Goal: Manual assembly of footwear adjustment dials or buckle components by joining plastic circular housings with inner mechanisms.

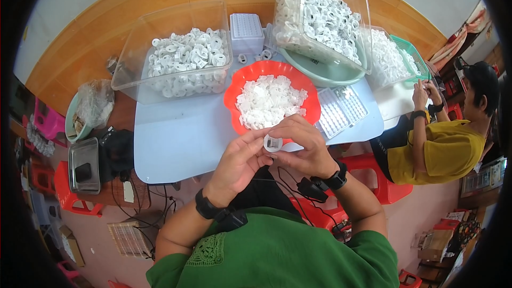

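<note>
Between my two hands, just in front of the red scalloped bowl (pixel 314 108), is a small round white plastic part (pixel 273 144) with a dark slot in its face. The fingertips of my left hand (pixel 237 161) pinch it from the left. My right hand (pixel 305 141) closes on it from the right, its index finger over the top. Whether the right fingers also hold a smaller piece cannot be made out. Small translucent white plastic pieces (pixel 269 98) are heaped in the bowl.
A clear bin (pixel 130 77) of round white parts stands left on the pale blue table (pixel 176 144). Another clear bin (pixel 362 0) leans tilted in a green basin (pixel 320 79). White trays (pixel 341 111) lie right of the bowl. A person in yellow (pixel 442 149) works at the right.
</note>
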`<state>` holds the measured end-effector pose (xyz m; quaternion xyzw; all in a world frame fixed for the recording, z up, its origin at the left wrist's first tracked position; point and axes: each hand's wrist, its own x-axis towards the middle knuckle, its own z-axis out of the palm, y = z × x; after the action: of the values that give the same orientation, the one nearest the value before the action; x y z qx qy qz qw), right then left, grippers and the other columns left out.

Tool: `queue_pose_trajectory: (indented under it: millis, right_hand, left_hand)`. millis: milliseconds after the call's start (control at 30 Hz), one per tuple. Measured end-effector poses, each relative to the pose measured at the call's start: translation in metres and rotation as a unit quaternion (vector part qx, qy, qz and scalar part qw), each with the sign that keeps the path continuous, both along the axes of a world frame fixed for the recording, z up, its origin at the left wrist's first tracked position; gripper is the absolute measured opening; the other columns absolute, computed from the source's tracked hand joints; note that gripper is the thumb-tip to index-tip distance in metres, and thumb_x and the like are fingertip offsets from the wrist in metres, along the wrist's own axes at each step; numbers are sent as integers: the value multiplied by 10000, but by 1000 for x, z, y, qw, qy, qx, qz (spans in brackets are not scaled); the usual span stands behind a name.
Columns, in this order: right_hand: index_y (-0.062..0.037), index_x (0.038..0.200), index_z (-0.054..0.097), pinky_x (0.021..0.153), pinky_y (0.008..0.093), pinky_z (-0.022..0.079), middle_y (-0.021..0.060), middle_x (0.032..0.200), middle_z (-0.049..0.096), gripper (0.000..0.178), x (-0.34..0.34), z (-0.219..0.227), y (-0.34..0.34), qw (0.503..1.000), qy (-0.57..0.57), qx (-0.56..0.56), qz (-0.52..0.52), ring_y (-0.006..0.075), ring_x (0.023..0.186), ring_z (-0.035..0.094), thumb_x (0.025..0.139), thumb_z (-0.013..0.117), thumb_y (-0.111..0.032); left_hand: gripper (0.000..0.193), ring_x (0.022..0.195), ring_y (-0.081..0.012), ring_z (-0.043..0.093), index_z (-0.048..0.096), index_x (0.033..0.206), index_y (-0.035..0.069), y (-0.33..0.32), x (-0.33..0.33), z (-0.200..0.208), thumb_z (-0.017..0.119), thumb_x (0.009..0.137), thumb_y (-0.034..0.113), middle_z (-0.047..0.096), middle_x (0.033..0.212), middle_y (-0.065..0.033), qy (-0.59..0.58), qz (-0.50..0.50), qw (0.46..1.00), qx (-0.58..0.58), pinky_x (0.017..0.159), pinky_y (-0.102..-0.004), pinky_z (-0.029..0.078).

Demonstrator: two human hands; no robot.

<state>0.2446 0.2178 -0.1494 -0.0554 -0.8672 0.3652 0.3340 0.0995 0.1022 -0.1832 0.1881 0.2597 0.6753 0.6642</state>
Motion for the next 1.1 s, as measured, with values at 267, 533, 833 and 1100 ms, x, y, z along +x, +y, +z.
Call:
queue_pose_trajectory:
  millis: [267,533,833,1100]
  right_hand:
    - [-48,994,626,761,361,478,78,975,641,415,-3,-7,-14,998,22,41,-32,278,934,557,604,767,-42]
    - [-30,981,623,717,318,482,108,976,608,298,39,7,8,993,1,-26,-119,231,890,577,702,728,-45]
    - [-7,803,674,652,351,496,168,708,650,99,133,-60,163,870,-180,32,-458,307,679,636,750,609,-60]
    - [-54,808,697,717,418,487,166,772,655,122,117,-77,198,853,-298,73,-422,340,776,623,716,645,-114]
  left_hand:
    - [379,994,-163,598,456,1278,-40,-6,-4,-4,497,949,144,595,1115,-119,24,-24,999,30,767,-249,505]
    - [362,796,-152,593,534,1173,-53,-16,-22,-6,597,893,168,625,1040,-178,53,33,998,8,695,-248,498]
    - [280,772,-170,599,562,1091,-18,-18,-24,-12,595,902,186,618,1032,-224,31,46,998,7,667,-260,502]
    - [287,787,-181,594,518,1126,-8,-18,-27,-14,544,933,203,609,1025,-209,25,59,998,-12,670,-269,498]
